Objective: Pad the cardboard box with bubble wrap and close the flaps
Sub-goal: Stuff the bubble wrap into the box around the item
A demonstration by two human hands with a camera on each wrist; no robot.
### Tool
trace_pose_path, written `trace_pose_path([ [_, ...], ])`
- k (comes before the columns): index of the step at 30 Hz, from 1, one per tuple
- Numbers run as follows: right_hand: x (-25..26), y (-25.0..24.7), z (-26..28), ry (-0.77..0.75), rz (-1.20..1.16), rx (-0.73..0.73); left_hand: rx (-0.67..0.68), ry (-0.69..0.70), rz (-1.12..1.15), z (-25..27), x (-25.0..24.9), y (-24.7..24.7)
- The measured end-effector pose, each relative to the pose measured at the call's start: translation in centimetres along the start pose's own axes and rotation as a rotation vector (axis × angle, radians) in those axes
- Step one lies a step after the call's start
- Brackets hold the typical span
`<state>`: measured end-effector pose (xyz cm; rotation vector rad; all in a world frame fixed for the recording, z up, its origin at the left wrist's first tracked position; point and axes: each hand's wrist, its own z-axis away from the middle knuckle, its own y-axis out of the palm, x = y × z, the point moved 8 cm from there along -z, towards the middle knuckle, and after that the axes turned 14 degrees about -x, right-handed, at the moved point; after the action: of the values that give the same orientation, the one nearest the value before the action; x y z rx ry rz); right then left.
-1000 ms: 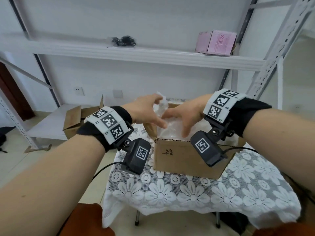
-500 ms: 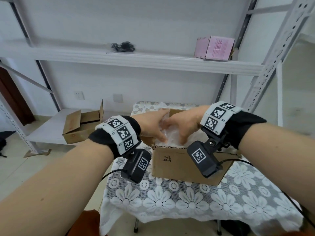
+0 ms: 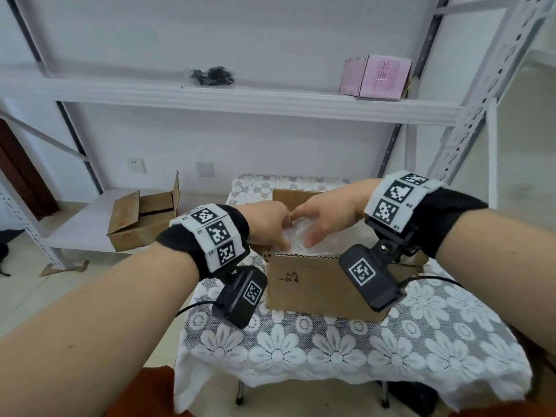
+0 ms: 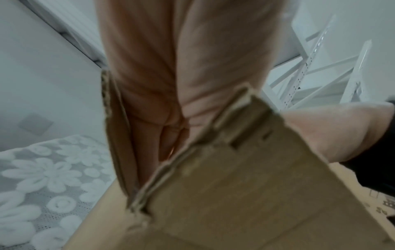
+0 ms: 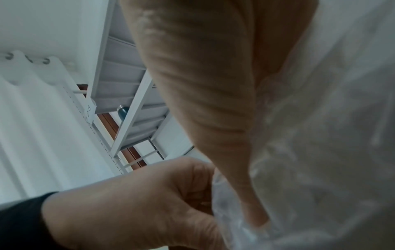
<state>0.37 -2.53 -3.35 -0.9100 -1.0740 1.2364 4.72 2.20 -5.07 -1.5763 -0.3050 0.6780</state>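
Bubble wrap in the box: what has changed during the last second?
The bubble wrap went from sticking up above the cardboard box to lying inside it, as the left hand and right hand pushed it down. The box stayed put, flaps open.

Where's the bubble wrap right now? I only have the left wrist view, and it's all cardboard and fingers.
Observer: The bubble wrap is inside the box, with a bit showing above the front rim between the two hands.
Operator: What is the right hand doing?
Observer: The right hand reaches down into the box with its fingers laid against the wrap, pushing on it.
Operator: Are any flaps closed?
Observer: None that I can see. The top is open, and the far flap stands up behind the hands.
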Motion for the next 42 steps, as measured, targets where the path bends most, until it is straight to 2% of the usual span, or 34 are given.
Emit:
trace_pose_path([
  [4, -0.3, 0.7, -1.0, 0.027, 0.026, 0.022, 0.075, -0.001, -0.117, -0.8, -0.3, 1.1],
  [8, -1.0, 1.2, -1.8, 0.103, 0.030, -0.049, 0.171, 0.029, -0.252, -1.0, -1.5, 2.5],
  [12, -1.1, 2.2, -2.5, 0.098, 0.290, -0.030, 0.237, 0.006, -0.322, -0.5, -1.5, 3.4],
  [14, -1.2, 2.0, -2.5, 0.101, 0.302, -0.072, 0.177, 0.012, -0.272, -0.4, -1.5, 3.1],
  [16, -1.1, 1.6, -2.1, 0.096, 0.199, -0.106, 0.078, 0.007, -0.196, -0.3, -1.5, 2.3],
  [20, -0.6, 0.5, -0.6, 0.060, 0.012, -0.083, -0.189, 0.029, -0.122, -0.1, -1.5, -0.2],
  [21, -0.5, -0.1, -0.1, 0.049, 0.005, -0.071, -0.215, 0.040, -0.101, 0.1, -1.5, -0.6],
  [23, -0.7, -2.3, 1.4, 0.058, 0.011, -0.092, -0.128, 0.002, 0.035, 0.4, -1.2, -0.3],
  [26, -3.0, -5.7, 3.7, 0.182, 0.028, -0.239, 0.098, -0.043, 0.197, 0.8, -1.2, 0.4],
  [28, -4.8, -5.4, 4.6, 0.269, 0.022, -0.188, 0.182, -0.110, 0.315, 1.0, -1.5, 0.0],
  [31, -6.2, -2.7, 5.1, 0.323, -0.104, -0.023, 0.279, -0.240, 0.460, 1.3, -2.4, -0.3],
  [35, -6.8, -0.7, 5.0, 0.307, -0.284, 0.000, 0.275, -0.186, 0.256, 0.3, -3.1, 0.5],
  [42, -7.3, 2.1, 4.7, 0.223, -0.397, 0.085, 0.191, -0.057, -0.147, -1.2, -4.3, 1.5],
])
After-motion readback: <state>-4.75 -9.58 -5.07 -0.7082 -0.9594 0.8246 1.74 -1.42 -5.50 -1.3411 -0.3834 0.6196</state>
